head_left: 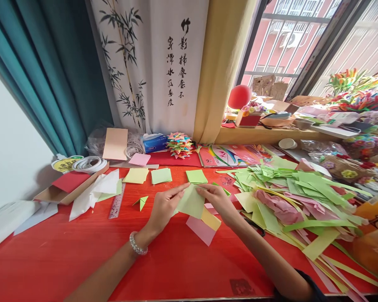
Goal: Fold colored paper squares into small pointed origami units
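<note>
A pale green paper square is held up between my two hands, just above the red table. My left hand pinches its upper left edge, and a clear beaded bracelet circles that wrist. At the upper right corner, my right hand grips the same square with thumb and fingers. Beneath it lie a pink paper square and a yellow piece, partly covered. Just behind sits a stack of bright green squares. A small folded green paper piece rests left of my left hand.
Stacks of light green and yellow squares lie behind my hands. A ruler and cardboard tray are at left. Paper strips heap at right, scissors partly under them. A spiky paper ornament stands behind.
</note>
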Demonstrator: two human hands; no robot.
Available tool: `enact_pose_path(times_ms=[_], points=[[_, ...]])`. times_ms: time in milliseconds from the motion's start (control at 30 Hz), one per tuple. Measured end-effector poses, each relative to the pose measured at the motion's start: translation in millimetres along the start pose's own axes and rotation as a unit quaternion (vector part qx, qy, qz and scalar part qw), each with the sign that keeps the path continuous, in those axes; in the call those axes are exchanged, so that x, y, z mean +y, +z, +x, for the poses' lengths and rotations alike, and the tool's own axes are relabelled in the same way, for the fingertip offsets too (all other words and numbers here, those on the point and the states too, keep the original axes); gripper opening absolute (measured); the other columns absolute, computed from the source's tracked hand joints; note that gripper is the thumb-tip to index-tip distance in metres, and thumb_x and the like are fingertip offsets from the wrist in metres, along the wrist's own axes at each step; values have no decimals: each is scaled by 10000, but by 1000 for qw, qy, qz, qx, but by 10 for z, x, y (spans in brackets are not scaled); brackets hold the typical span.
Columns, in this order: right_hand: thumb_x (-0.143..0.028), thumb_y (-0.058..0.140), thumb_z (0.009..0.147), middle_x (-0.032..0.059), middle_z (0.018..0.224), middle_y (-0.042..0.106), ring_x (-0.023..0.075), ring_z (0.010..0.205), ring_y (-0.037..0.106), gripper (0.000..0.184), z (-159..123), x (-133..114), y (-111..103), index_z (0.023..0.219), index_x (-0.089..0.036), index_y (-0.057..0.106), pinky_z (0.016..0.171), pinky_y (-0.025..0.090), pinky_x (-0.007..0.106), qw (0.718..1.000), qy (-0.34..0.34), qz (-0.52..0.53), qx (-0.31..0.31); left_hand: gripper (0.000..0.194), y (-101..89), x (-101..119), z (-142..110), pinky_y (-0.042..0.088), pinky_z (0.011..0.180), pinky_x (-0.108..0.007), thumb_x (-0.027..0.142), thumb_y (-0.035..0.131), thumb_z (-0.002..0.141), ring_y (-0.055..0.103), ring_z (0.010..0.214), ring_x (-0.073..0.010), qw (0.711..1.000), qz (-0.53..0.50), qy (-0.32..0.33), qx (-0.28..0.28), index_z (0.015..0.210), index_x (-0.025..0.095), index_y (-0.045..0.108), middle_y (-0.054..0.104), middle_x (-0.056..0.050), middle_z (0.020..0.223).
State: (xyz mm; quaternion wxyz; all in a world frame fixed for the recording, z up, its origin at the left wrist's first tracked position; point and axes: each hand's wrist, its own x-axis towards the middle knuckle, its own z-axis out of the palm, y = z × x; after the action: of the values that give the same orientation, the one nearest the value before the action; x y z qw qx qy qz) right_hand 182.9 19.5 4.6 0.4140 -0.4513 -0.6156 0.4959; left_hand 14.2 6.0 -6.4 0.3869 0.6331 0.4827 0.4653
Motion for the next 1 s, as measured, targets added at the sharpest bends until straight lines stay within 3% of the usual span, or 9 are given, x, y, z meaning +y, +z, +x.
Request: enact_pose_path(times_ms=[133,300,533,700,800,833,900,1000], points=[[-400,480,793,33,727,590,133,653,515,338,-7,-17,-21,890,-130,660,588,408,238,1000,6,-2,11,311,-20,-19,-4,442,552,-234,296,445,835,576,673,-158,997,47,41,-35,1081,254,630,691,-4,815],[-423,502,782,20,695,560,121,638,497,334,-20,-41,-45,844,-130,650,592,404,236,999,20,43,-7,316,-67,12,14,436,630,-231,189,426,843,572,773,-154,980,107,155,-63,1079,255,626,654,-26,903],[-447,518,773,31,742,569,127,669,511,350,-32,-72,-67,843,-123,633,623,410,249,997,40,51,-36,332,-48,-58,29,421,576,-200,152,409,855,530,682,-117,962,178,196,-64,1127,207,592,590,-35,804],[-466,540,749,15,650,523,108,592,457,364,-37,-65,-49,753,-112,623,553,377,226,998,42,41,-28,361,-58,-187,20,397,500,-193,178,359,881,518,641,-110,894,315,311,-66,1202,205,523,569,-44,793],[-455,542,749,15,634,528,109,574,439,344,-29,-18,-37,733,-124,632,508,339,216,1000,24,-3,-3,356,-62,-148,-6,389,487,-196,189,388,860,534,675,-126,867,364,330,-78,1174,244,546,581,-44,810],[-443,538,755,16,637,538,113,579,442,327,-26,-4,-33,723,-131,634,501,330,215,1000,13,-24,7,344,-59,-108,-17,409,519,-202,201,403,851,544,713,-133,876,350,321,-85,1149,257,564,588,-43,841],[-417,526,771,21,675,571,126,616,469,294,-21,12,-28,723,-149,637,516,335,216,998,-14,-60,20,301,-46,-5,-33,446,624,-221,248,426,844,555,786,-140,919,273,268,-93,1094,263,594,598,-37,926],[-407,512,787,20,732,599,137,662,500,269,-20,1,-23,766,-170,639,559,358,220,996,-41,-75,29,294,-22,118,-24,453,690,-234,361,417,851,569,809,-153,984,135,104,-60,1044,221,588,620,-33,970]])
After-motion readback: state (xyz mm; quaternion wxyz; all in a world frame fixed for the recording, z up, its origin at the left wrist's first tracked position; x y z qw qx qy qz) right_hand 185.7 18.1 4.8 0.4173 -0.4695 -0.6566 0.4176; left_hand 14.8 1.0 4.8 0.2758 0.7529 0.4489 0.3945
